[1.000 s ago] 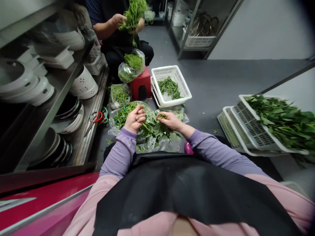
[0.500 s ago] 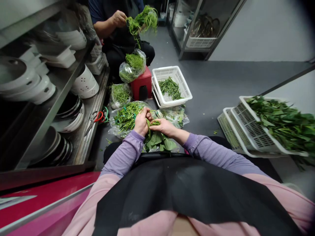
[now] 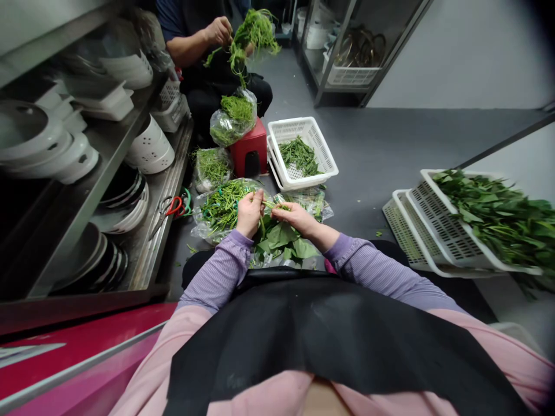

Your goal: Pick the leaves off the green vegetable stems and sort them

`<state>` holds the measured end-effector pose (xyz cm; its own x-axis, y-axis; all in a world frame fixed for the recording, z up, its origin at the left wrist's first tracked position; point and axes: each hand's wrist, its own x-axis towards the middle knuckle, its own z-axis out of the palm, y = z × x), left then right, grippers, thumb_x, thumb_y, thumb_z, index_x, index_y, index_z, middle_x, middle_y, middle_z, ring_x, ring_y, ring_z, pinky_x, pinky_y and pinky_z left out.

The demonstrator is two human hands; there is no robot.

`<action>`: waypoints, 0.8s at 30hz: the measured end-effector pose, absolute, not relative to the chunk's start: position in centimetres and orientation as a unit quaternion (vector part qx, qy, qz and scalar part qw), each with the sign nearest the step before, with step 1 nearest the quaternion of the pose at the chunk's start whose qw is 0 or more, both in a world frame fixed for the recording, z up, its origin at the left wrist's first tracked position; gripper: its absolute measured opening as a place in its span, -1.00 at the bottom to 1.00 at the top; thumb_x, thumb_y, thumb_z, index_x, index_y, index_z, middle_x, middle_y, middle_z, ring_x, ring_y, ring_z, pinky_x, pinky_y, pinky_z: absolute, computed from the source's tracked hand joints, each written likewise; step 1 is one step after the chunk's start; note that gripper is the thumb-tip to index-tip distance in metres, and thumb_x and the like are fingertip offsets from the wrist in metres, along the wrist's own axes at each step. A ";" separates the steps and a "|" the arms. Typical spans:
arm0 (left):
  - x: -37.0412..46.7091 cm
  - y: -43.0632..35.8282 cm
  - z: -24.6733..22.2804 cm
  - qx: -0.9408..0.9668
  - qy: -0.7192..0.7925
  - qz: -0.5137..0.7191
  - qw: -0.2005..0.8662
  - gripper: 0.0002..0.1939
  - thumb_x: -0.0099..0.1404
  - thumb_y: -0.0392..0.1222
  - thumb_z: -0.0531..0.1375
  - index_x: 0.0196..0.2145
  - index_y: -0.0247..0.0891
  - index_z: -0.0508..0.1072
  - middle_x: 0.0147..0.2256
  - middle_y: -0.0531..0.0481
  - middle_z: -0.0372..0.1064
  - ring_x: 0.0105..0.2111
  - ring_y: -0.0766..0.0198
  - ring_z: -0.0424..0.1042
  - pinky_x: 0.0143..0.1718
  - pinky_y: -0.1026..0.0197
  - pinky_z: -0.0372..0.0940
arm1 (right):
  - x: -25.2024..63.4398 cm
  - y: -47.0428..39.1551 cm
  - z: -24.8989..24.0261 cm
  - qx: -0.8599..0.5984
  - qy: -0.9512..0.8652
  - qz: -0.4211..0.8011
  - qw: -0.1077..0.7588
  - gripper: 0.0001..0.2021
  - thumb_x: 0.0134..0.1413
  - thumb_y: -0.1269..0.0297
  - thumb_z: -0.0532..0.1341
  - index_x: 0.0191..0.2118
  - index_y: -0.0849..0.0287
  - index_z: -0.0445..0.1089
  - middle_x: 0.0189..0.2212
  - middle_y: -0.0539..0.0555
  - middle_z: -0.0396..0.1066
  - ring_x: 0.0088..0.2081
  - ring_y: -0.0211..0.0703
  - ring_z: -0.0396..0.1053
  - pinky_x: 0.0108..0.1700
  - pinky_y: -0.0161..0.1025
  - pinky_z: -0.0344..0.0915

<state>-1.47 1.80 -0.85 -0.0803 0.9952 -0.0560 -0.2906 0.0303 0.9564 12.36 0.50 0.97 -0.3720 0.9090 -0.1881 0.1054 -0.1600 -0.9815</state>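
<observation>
My left hand (image 3: 250,214) is closed around green stems, thumb on top. Close to its right, my right hand (image 3: 295,217) pinches a green stem (image 3: 269,204) that stretches between the two hands. Below them lie broad leafy greens (image 3: 281,241), hanging down in front of my apron. Just beyond my left hand, a plastic bag of cut green stems (image 3: 221,207) lies spread on the floor. A clear bag of greens (image 3: 310,201) lies behind my right hand.
White baskets (image 3: 321,141) with cut greens stand ahead, beside a red stool (image 3: 252,149) bearing bagged greens. A co-worker's hand (image 3: 219,31) holds leafy greens. Scissors (image 3: 171,207) rest on the left shelf edge. Baskets (image 3: 451,231) of leafy greens stand right.
My hands have moved slightly apart, the right one shifting right, and a stem now shows stretched between them. The co-worker's hand has moved a little to the right.
</observation>
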 end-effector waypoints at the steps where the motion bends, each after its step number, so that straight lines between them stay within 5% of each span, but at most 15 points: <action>1: -1.7 1.8 -0.8 0.401 0.460 0.579 0.541 -0.60 0.11 0.13 0.18 -0.56 -0.30 0.27 -0.73 0.17 0.05 -0.73 0.49 0.04 -0.68 0.37 -0.04 | 12.5 0.6 1.0 -0.455 -0.564 0.605 0.331 -0.69 -0.14 0.07 0.18 -0.46 0.28 0.38 -0.56 -0.04 0.28 -0.46 -0.33 0.17 -0.30 -0.32 0.11; 8: -1.5 1.3 -0.5 0.454 0.429 0.573 0.531 -0.65 0.09 0.06 0.23 -0.54 -0.31 0.32 -0.70 0.14 0.13 -0.70 0.50 0.07 -0.65 0.37 -0.02 | 12.2 0.9 1.3 -0.485 -0.581 0.563 0.332 -0.81 -0.15 0.23 0.10 -0.57 0.25 0.30 -0.62 -0.05 0.19 -0.50 -0.33 0.10 -0.37 -0.33 0.05; 15: -2.2 1.3 1.6 0.286 0.377 0.650 0.595 -0.66 0.14 0.05 0.19 -0.53 -0.28 0.25 -0.74 0.20 0.00 -0.76 0.52 0.00 -0.71 0.39 -0.05 | 13.6 2.0 -0.2 -0.613 -0.528 0.471 0.351 -0.77 -0.09 0.19 -0.02 -0.57 0.17 0.24 -0.60 -0.02 0.22 -0.49 -0.25 0.14 -0.39 -0.30 0.09; 24: -3.2 2.6 1.9 0.158 0.348 0.574 0.724 -0.66 0.26 0.02 0.07 -0.52 -0.28 0.20 -0.74 0.23 -0.18 -0.78 0.54 -0.17 -0.76 0.42 -0.16 | 13.4 0.4 1.0 -0.426 -0.781 0.352 0.291 -0.77 -0.01 0.12 0.13 -0.45 0.19 0.35 -0.48 0.05 0.29 -0.39 -0.23 0.19 -0.26 -0.29 0.11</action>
